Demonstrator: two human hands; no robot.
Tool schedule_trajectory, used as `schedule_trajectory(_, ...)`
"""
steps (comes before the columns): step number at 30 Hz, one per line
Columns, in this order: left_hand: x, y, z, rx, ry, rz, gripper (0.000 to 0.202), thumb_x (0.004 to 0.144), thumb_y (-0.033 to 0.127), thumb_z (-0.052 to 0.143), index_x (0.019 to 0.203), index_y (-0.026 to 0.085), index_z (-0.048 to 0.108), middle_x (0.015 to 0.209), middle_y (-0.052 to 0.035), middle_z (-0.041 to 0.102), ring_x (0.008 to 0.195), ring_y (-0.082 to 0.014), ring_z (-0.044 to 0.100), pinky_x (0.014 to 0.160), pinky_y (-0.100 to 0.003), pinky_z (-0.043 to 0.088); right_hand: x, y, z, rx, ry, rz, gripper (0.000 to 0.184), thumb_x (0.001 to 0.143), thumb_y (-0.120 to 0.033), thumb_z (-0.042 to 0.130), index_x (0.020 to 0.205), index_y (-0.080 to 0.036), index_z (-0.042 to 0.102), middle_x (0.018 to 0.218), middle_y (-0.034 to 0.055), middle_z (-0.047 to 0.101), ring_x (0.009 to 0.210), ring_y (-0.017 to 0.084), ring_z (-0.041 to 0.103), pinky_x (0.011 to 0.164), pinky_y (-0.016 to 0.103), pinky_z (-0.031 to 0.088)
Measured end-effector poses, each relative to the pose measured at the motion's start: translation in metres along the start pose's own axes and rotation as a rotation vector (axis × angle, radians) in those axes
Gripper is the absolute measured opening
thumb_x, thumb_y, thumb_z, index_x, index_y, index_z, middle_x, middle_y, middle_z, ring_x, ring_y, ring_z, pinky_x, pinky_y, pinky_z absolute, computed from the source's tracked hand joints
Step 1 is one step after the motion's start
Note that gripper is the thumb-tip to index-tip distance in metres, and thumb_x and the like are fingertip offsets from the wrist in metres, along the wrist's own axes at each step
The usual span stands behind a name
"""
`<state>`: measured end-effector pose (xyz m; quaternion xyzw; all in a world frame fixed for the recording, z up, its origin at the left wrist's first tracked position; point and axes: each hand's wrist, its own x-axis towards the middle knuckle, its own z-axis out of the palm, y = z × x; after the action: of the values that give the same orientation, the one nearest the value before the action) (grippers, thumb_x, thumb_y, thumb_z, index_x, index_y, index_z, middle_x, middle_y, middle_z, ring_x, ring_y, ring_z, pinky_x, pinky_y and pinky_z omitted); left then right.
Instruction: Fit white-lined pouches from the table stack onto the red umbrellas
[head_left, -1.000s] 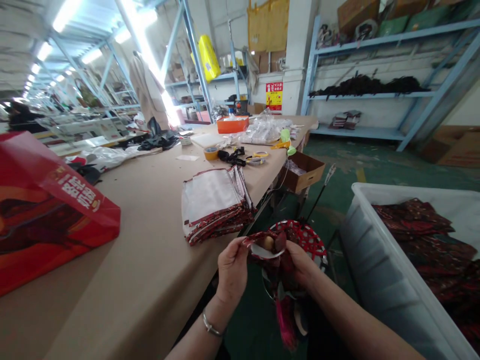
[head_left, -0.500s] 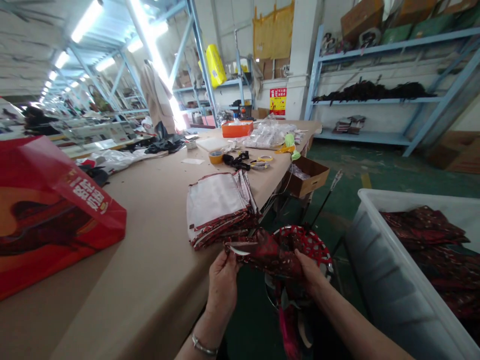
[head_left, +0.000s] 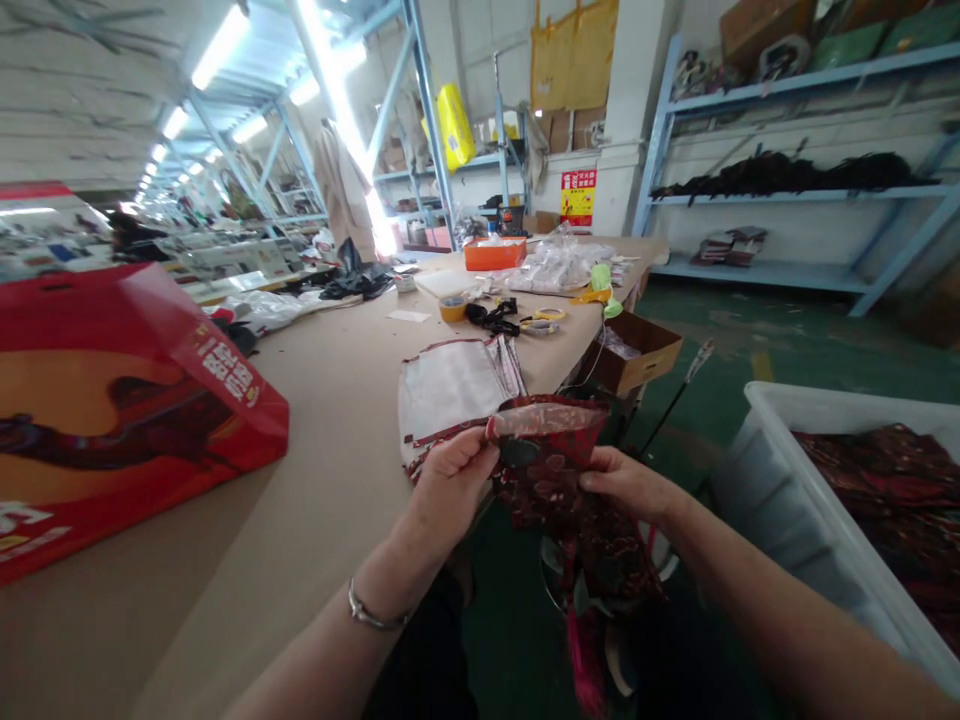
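A dark red patterned fabric piece (head_left: 551, 470) with a pale inner side along its top edge hangs between my two hands, just off the table's edge. My left hand (head_left: 454, 475) pinches its upper left corner. On the opposite side, my right hand (head_left: 626, 485) grips the cloth with the thumb on top. Behind my left hand lies a stack of folded pieces (head_left: 454, 385), white on top with dark red borders, partly covered by the held fabric. Below the cloth, a round stool or basket is mostly hidden.
A big red bag (head_left: 142, 400) stands on the brown-covered table (head_left: 330, 500) at left. Scissors (head_left: 541, 325), an orange box (head_left: 495, 254) and plastic bags (head_left: 562, 265) lie farther back. Right of me, a white bin (head_left: 757, 450) holds red fabric (head_left: 892, 490). A cardboard box (head_left: 637, 355) sits beside the table.
Both hands have lifted the fabric and spread it upright, so its patterned face and pale top edge show more. The view has turned slightly left.
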<state>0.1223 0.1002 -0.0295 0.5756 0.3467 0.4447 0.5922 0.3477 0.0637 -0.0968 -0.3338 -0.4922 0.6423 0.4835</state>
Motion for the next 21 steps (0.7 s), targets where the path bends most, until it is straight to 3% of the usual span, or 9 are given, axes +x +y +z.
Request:
schedule_trajectory(3, 0.015, 0.037, -0.007, -0.039, -0.101, 0.141, 0.026, 0.077, 0.031, 0.062, 0.099, 0.017, 0.066, 0.09, -0.0045, 0.068, 0.081, -0.0171, 0.063, 0.077, -0.033, 0.051, 0.017, -0.049, 0.014, 0.074, 0.267, -0.172, 0.027, 0.071, -0.024, 0.069, 0.097, -0.018, 0.067, 0.084, 0.0012, 0.073, 0.069, 0.013, 0.066, 0.072, 0.028, 0.051)
schedule_trajectory(6, 0.029, 0.056, -0.03, -0.009, 0.066, 0.304, 0.025, 0.079, 0.031, 0.06, 0.1, 0.018, 0.063, 0.089, -0.0049, 0.068, 0.079, -0.0165, 0.064, 0.073, -0.033, 0.052, 0.018, -0.093, 0.013, 0.158, 0.538, -0.251, 0.023, 0.078, -0.021, 0.059, 0.101, -0.02, 0.063, 0.082, 0.0004, 0.073, 0.066, 0.012, 0.066, 0.067, 0.028, 0.05)
schedule_trajectory(9, 0.04, 0.048, -0.06, 0.279, 0.272, 0.338, 0.018, 0.076, 0.03, 0.062, 0.088, 0.016, 0.066, 0.077, -0.0026, 0.067, 0.069, -0.0144, 0.062, 0.065, -0.028, 0.051, 0.008, -0.097, -0.014, 0.083, 0.642, -0.106, 0.023, 0.078, -0.02, 0.058, 0.101, -0.02, 0.063, 0.081, 0.0028, 0.073, 0.063, 0.013, 0.066, 0.064, 0.03, 0.049)
schedule_trajectory(12, 0.042, 0.023, -0.083, 0.712, 0.284, 0.297, 0.01, 0.073, 0.025, 0.062, 0.077, 0.017, 0.068, 0.068, -0.0004, 0.065, 0.06, -0.0128, 0.057, 0.062, -0.026, 0.048, -0.006, -0.046, -0.057, -0.118, 0.723, 0.026, 0.024, 0.068, -0.026, 0.068, 0.092, -0.019, 0.065, 0.076, 0.0033, 0.072, 0.063, 0.017, 0.065, 0.064, 0.031, 0.051)
schedule_trajectory(17, 0.042, -0.011, -0.098, 1.139, 0.084, 0.423, 0.018, 0.076, 0.017, 0.056, 0.091, 0.019, 0.067, 0.096, -0.0061, 0.068, 0.09, -0.0199, 0.062, 0.085, -0.032, 0.047, -0.033, 0.091, -0.118, -0.745, 0.802, 0.247, 0.036, 0.06, -0.048, 0.07, 0.082, -0.02, 0.065, 0.082, 0.0079, 0.071, 0.078, 0.028, 0.065, 0.076, 0.041, 0.049)
schedule_trajectory(19, 0.044, -0.014, -0.1, 1.274, -0.014, 0.415, 0.02, 0.08, 0.018, 0.054, 0.095, 0.018, 0.066, 0.1, -0.0074, 0.067, 0.093, -0.0204, 0.062, 0.087, -0.033, 0.047, -0.041, 0.132, -0.133, -0.889, 0.827, 0.285, 0.043, 0.058, -0.049, 0.068, 0.088, -0.019, 0.062, 0.091, 0.0102, 0.069, 0.085, 0.03, 0.064, 0.081, 0.043, 0.048)
schedule_trajectory(21, 0.047, -0.011, -0.099, 1.4, -0.111, 0.385, 0.02, 0.085, 0.019, 0.048, 0.098, 0.018, 0.064, 0.099, -0.0073, 0.066, 0.091, -0.0194, 0.062, 0.085, -0.031, 0.048, -0.044, 0.153, -0.14, -0.923, 0.844, 0.274, 0.053, 0.062, -0.05, 0.063, 0.102, -0.016, 0.058, 0.105, 0.0136, 0.065, 0.093, 0.03, 0.063, 0.086, 0.044, 0.047)
